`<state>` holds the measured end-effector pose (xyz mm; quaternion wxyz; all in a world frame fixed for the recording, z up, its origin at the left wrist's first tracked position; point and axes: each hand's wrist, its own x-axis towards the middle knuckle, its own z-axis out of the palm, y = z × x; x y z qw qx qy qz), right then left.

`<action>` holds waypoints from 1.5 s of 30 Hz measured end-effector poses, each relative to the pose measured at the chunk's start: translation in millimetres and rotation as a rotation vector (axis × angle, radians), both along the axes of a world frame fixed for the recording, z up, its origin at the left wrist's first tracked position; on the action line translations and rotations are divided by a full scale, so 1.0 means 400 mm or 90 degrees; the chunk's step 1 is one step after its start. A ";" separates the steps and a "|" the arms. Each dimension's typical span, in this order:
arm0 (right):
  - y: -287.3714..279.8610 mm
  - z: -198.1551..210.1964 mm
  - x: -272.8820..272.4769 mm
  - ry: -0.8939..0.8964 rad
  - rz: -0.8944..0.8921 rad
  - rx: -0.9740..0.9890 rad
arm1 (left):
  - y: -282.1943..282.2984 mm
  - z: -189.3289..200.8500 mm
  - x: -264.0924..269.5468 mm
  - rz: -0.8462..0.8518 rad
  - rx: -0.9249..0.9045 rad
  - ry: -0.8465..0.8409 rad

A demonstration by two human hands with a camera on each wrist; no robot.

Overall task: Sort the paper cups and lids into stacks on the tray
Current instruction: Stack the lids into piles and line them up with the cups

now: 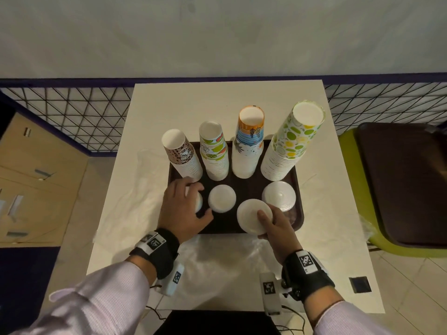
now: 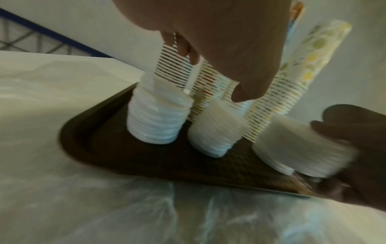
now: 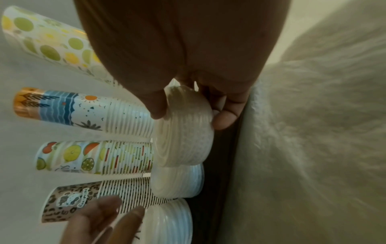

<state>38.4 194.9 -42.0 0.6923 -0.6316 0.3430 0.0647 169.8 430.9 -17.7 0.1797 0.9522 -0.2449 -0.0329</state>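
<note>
Right hand (image 1: pixel 273 228) pinches a lid stack (image 1: pixel 254 216) at the tray's (image 1: pixel 298 201) 5 o'clock; left hand (image 1: pixel 183 209), fingers spread, covers the 9 o'clock lids (image 1: pixel 199 201). A tilted set-down may spill them or knock the cups (image 1: pixel 244 151).

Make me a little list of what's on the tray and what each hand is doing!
tray: dark brown, on the white table
cup stacks: four, upside down, back row
tallest: lime-dot cup stack, far right
lid stacks: four, front row
left hand: open, over leftmost lid stack
right hand: grips a white lid stack
</note>
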 end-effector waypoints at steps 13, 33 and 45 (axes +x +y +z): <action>0.010 -0.048 0.037 0.084 0.058 -0.151 | -0.157 0.002 0.032 -0.246 0.179 0.084; 0.050 -0.053 0.082 0.182 0.051 -0.336 | -0.140 0.024 -0.100 -0.203 0.015 0.127; -0.167 0.048 0.027 -0.065 0.221 -0.733 | -0.252 -0.019 -0.170 -0.209 0.160 0.130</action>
